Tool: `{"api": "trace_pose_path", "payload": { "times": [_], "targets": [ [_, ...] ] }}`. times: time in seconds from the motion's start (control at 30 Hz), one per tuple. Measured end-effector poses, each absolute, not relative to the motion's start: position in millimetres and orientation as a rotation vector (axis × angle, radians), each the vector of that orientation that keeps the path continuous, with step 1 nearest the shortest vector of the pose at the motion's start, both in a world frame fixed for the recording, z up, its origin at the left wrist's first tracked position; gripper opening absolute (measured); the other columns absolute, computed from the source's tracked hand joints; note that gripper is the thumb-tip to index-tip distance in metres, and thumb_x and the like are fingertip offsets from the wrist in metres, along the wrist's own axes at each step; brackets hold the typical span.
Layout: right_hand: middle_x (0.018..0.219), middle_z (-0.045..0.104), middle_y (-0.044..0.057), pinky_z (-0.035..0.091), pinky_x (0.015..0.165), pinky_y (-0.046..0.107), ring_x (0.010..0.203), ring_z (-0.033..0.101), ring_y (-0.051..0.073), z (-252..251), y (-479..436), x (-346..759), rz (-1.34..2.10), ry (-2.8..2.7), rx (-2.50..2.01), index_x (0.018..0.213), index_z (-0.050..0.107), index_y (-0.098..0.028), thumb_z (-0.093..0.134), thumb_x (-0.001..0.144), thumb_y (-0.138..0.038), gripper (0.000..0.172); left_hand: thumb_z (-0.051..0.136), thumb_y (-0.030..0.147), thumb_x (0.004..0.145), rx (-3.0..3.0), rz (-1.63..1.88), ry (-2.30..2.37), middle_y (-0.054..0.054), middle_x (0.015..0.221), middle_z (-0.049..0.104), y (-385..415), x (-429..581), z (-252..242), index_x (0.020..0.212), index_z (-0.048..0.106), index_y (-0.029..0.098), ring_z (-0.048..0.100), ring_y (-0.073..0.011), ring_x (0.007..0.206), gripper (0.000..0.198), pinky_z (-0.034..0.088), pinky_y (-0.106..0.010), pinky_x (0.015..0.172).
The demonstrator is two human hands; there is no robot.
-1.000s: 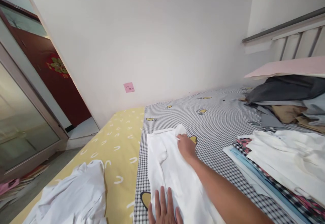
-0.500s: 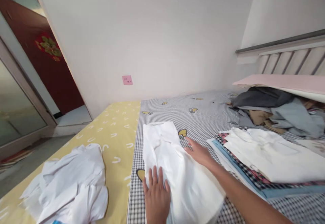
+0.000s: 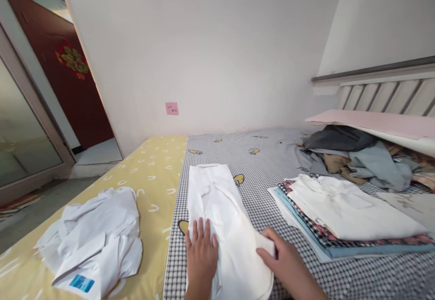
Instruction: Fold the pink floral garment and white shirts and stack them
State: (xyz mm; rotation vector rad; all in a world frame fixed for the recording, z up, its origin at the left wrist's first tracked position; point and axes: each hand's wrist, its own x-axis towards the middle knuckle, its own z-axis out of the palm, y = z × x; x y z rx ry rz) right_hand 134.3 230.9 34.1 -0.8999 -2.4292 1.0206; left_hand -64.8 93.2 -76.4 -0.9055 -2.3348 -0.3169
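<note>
A white garment [image 3: 231, 232], partly folded into a long strip, lies in front of me on the checked bedsheet [image 3: 265, 186]. My left hand [image 3: 202, 250] rests flat on its left side, fingers stretched out. On the right edge, my right hand [image 3: 280, 254] pinches a bit of the white cloth between thumb and fingers. The garment's near end runs out of view at the bottom.
On the yellow sheet [image 3: 159, 168] to the left lies a crumpled white shirt [image 3: 98, 232]. A stack of folded clothes [image 3: 350, 209] is at the right. Behind it, a heap of dark and grey clothes [image 3: 360, 150] sits under a pink board [image 3: 377, 121].
My right hand has come nearer along the garment's right edge and now grips it there. That edge is drawn inward, making the garment narrower. My left hand still presses the cloth.
</note>
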Motion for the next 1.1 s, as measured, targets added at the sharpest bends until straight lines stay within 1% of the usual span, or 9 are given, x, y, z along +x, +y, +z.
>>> {"api": "trace_pose_path", "payload": {
  "times": [0.17,0.23,0.3,0.37,0.43,0.53,0.67,0.83,1.1],
  "targets": [
    [0.093,0.074,-0.004,0.044,0.068,0.025,0.070,0.066,0.016,44.5,197.2,134.6,1.256,-2.826,-0.696,0.128,0.063,-0.035,0.068,0.073,-0.034,0.055,0.039,0.026,0.099,-0.917,-0.325,-2.334,-0.010,0.150,0.056,92.9,-65.3,-76.1,0.143,0.055,0.024,0.051,-0.0307,0.140,0.047,0.037,-0.059,0.117],
    [0.079,0.073,-0.004,0.044,0.063,0.026,0.054,0.061,0.014,45.6,201.1,135.8,1.489,-2.845,-0.698,0.121,0.069,-0.032,0.055,0.087,-0.046,0.039,0.039,0.026,0.099,-0.920,-0.335,-2.349,-0.010,0.149,0.056,92.8,-63.9,-73.5,0.143,0.056,0.024,0.051,-0.0312,0.140,0.047,0.037,-0.059,0.117],
    [0.062,0.067,-0.002,0.046,0.062,0.028,0.047,0.057,0.015,48.7,213.8,130.5,1.492,-2.733,-0.800,0.102,0.075,-0.027,0.033,0.097,-0.050,0.048,0.038,0.026,0.099,-0.928,-0.341,-2.371,-0.011,0.150,0.056,92.6,-62.2,-70.1,0.143,0.056,0.023,0.051,-0.0320,0.140,0.047,0.037,-0.060,0.117],
    [0.074,0.072,0.002,0.050,0.071,0.031,0.063,0.066,0.018,52.5,230.7,115.4,1.250,-2.551,-0.796,0.102,0.074,-0.024,0.027,0.099,-0.048,0.053,0.038,0.027,0.099,-0.935,-0.338,-2.387,-0.012,0.150,0.055,92.2,-60.8,-66.9,0.143,0.056,0.022,0.050,-0.0327,0.140,0.047,0.036,-0.061,0.117],
    [0.112,0.074,0.010,0.050,0.093,0.037,0.103,0.069,0.023,52.1,245.7,91.2,0.921,-2.377,-0.674,0.121,0.069,-0.022,0.029,0.100,-0.045,0.051,0.038,0.027,0.099,-0.939,-0.327,-2.391,-0.012,0.151,0.055,91.7,-60.1,-64.7,0.143,0.055,0.022,0.050,-0.0327,0.141,0.047,0.036,-0.061,0.117],
    [0.157,0.046,0.014,0.031,0.117,0.054,0.146,0.039,0.030,33.7,256.0,50.0,0.506,-2.323,-0.629,0.145,0.054,-0.020,0.035,0.100,-0.043,0.053,0.039,0.028,0.099,-0.939,-0.314,-2.394,-0.011,0.151,0.055,91.0,-60.6,-63.8,0.144,0.055,0.023,0.050,-0.0321,0.141,0.047,0.036,-0.060,0.117],
    [0.164,0.036,0.007,0.016,0.120,0.068,0.153,0.024,0.036,-15.4,253.2,19.5,0.357,-2.721,-0.599,0.152,0.048,-0.029,0.041,0.101,-0.051,0.055,0.040,0.029,0.099,-0.955,-0.315,-2.420,-0.011,0.152,0.054,90.6,-62.5,-65.9,0.144,0.054,0.024,0.049,-0.0318,0.142,0.048,0.037,-0.060,0.117],
    [0.167,0.027,-0.003,0.010,0.122,0.066,0.156,0.014,0.034,-43.0,257.1,22.3,0.429,-2.898,-0.466,0.156,0.039,-0.039,0.034,0.102,-0.059,0.057,0.039,0.029,0.099,-0.967,-0.291,-2.451,-0.010,0.154,0.050,90.3,-62.9,-68.0,0.147,0.051,0.025,0.046,-0.0325,0.144,0.050,0.035,-0.062,0.118],
    [0.167,0.029,-0.003,0.013,0.123,0.063,0.155,0.018,0.033,-21.9,253.4,39.7,0.507,-2.916,-0.391,0.154,0.043,-0.037,0.042,0.102,-0.047,0.053,0.039,0.031,0.100,-1.022,-0.208,-2.674,-0.014,0.158,0.046,93.5,-62.6,-44.1,0.150,0.048,0.022,0.041,-0.0346,0.147,0.051,0.035,-0.063,0.118]
  ]
}}
